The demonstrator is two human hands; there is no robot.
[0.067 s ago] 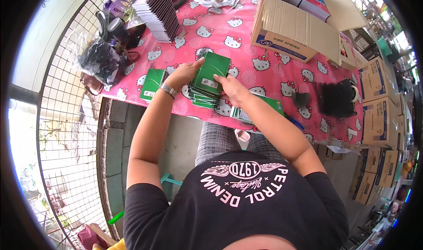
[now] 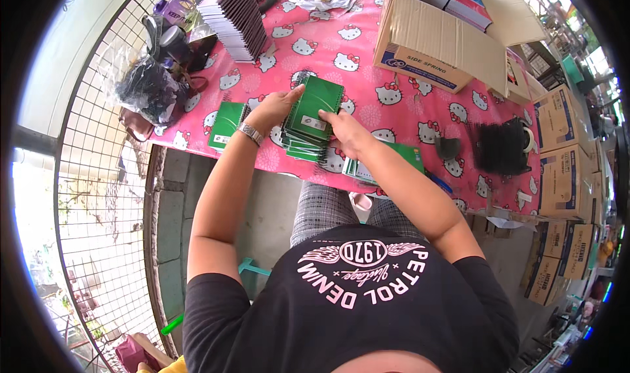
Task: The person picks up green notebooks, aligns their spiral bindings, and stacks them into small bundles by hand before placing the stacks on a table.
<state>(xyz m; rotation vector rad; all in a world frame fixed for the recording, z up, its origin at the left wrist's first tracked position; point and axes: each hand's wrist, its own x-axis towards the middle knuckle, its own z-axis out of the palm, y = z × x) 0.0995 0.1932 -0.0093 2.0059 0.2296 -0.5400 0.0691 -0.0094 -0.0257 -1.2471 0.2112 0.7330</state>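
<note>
Between my two hands is a stack of small green spiral notebooks point(image 2: 317, 102), its lower ones fanned out unevenly toward me. My left hand point(image 2: 277, 110) grips the stack's left side. On the right side my right hand point(image 2: 341, 129) closes on it, thumb on the top cover near a white label. Another pile of green notebooks point(image 2: 227, 125) lies left of my left wrist. More green notebooks point(image 2: 405, 155) rest beneath my right forearm, partly hidden by it.
A tall stack of spiral notebooks point(image 2: 233, 20) stands at the far left, beside plastic-wrapped dark items point(image 2: 149, 90). An open cardboard box point(image 2: 426, 41) sits far right. Black spiral coils point(image 2: 502, 146) lie right on the pink tablecloth point(image 2: 289, 166). Further cartons point(image 2: 561, 182) are stacked beyond the table's right edge.
</note>
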